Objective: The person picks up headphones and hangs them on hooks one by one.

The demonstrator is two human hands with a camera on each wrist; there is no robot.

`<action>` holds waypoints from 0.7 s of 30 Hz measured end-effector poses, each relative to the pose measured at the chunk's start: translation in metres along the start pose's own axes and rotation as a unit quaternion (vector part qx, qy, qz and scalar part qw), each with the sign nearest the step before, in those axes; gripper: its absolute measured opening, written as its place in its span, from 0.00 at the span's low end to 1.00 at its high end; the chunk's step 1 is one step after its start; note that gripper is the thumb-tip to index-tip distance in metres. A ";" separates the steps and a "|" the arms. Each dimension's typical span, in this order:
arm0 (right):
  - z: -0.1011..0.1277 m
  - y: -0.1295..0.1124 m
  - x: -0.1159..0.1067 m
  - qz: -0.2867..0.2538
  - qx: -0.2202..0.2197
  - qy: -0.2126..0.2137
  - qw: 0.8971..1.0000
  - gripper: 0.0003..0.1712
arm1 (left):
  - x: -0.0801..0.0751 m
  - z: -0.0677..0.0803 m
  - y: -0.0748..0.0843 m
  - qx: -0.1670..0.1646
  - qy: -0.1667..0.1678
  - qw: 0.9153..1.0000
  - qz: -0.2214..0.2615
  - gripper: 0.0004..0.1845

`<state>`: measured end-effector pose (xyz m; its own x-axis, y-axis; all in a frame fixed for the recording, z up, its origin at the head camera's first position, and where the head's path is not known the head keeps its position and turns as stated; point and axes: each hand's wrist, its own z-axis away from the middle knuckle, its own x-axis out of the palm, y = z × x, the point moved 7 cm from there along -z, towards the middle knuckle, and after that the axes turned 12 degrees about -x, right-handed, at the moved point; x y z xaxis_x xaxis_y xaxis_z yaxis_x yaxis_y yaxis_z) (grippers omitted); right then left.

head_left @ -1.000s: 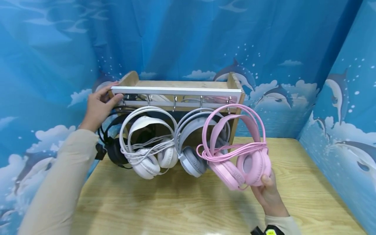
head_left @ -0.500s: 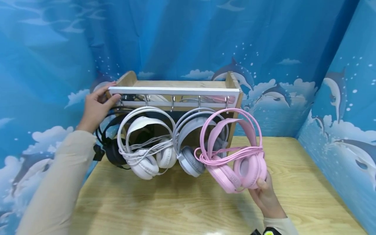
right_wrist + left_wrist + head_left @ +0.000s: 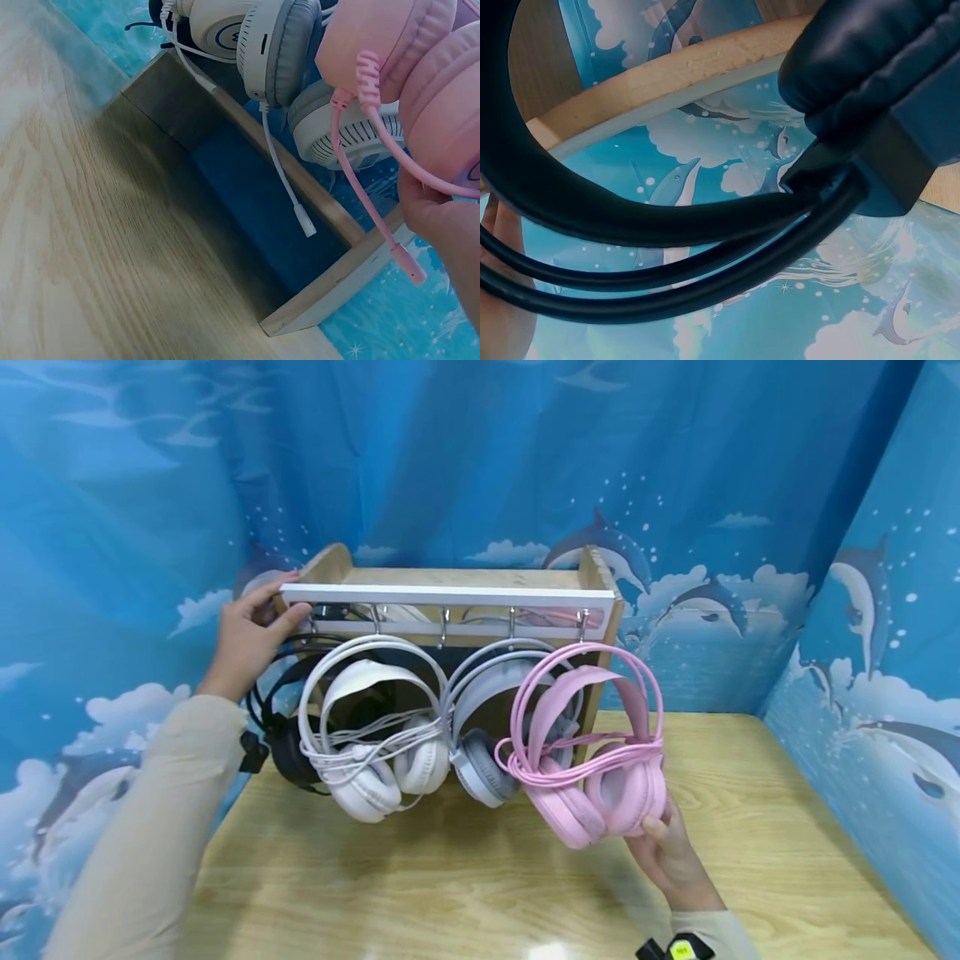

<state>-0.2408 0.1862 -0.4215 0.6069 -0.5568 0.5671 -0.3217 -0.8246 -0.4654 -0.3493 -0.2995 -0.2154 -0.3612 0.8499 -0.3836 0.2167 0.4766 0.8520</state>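
My left hand (image 3: 251,631) grips the upper left corner of a wooden rack (image 3: 465,577), thumb in front of its white front rail (image 3: 450,596). With my right hand (image 3: 670,852) I hold a pink headset (image 3: 637,797) by its right ear cup. Its headband top is at the rightmost hook (image 3: 582,620); whether the hook bears it I cannot tell. A bundled pink cable crosses it. White headphones (image 3: 366,793), a grey headset (image 3: 480,768) and a black headset (image 3: 288,752) hang left of it. In the right wrist view, a pink microphone boom (image 3: 407,264) dangles below the cup.
The rack stands on a wood-grain table (image 3: 450,893). A blue dolphin-print curtain (image 3: 480,460) closes off the back and sides. A low wooden frame (image 3: 315,300) forms the rack's base. Several hooks line the rail, and a mirror strip behind them reflects the headsets.
The pink headset has come down and slightly left, from in front of the rail to just under the rightmost hook, my right hand moving with it. My left hand keeps its hold.
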 end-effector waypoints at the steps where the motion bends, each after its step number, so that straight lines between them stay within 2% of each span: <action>1: 0.000 0.000 -0.001 -0.001 0.001 -0.002 1.000 0.33 | 0.000 0.000 0.000 -0.001 0.001 1.000 -0.002 0.26; 5: 0.002 0.003 -0.010 -0.019 0.012 -0.015 1.000 0.32 | 0.000 0.000 -0.001 -0.003 0.000 1.000 -0.004 0.26; 9: 0.001 0.004 -0.007 -0.042 0.024 -0.025 0.999 0.29 | 0.000 0.001 0.000 -0.005 0.000 1.000 -0.011 0.26; 13: 0.001 0.007 -0.008 -0.085 0.022 -0.055 0.995 0.28 | 0.001 0.002 0.000 -0.004 -0.003 1.000 -0.012 0.26; 16: 0.002 0.011 -0.012 -0.109 0.033 -0.057 0.992 0.26 | 0.001 0.002 -0.001 -0.003 -0.007 1.000 -0.007 0.26; 21: 0.001 0.015 -0.018 -0.106 0.061 -0.032 0.992 0.25 | 0.001 0.000 0.000 -0.005 -0.004 1.000 -0.002 0.26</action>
<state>-0.2563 0.1840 -0.4392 0.6980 -0.3618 0.6180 -0.0943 -0.9019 -0.4214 -0.3491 -0.2991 -0.2161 -0.3549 0.8501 -0.3892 0.2061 0.4772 0.8543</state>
